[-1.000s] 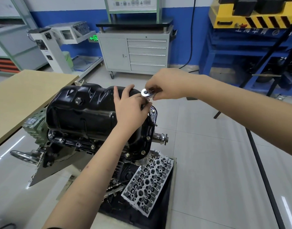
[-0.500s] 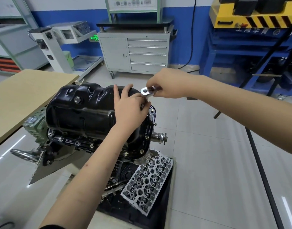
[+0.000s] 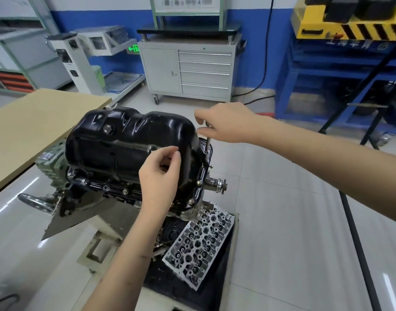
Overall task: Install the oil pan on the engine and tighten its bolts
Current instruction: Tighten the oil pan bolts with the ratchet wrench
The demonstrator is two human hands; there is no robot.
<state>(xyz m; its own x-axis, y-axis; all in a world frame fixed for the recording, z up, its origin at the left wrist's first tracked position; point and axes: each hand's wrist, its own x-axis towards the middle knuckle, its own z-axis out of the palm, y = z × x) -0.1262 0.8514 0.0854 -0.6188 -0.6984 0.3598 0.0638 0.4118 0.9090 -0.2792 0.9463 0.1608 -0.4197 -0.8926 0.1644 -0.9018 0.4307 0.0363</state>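
The black oil pan (image 3: 129, 142) sits on top of the upturned engine (image 3: 98, 187), which is held on a stand. Bolts (image 3: 198, 182) show along its flange. A thin socket wrench shaft (image 3: 207, 145) stands upright on the flange at the pan's right end. My right hand (image 3: 226, 124) grips its top, hiding the head. In front of the pan's right side hovers my left hand (image 3: 161, 173), fingers loosely curled, thumb near the forefinger, with nothing visible in it.
A bare cylinder head (image 3: 199, 245) lies on a black tray below the engine. The crankshaft end (image 3: 216, 185) sticks out to the right. A wooden table (image 3: 35, 122) stands at the left, a grey drawer cabinet (image 3: 192, 70) behind, and a blue rack (image 3: 327, 75) at the right.
My left hand has come off the wrench head and dropped down in front of the pan. My right hand stays on the wrench, its shaft now showing below the hand.
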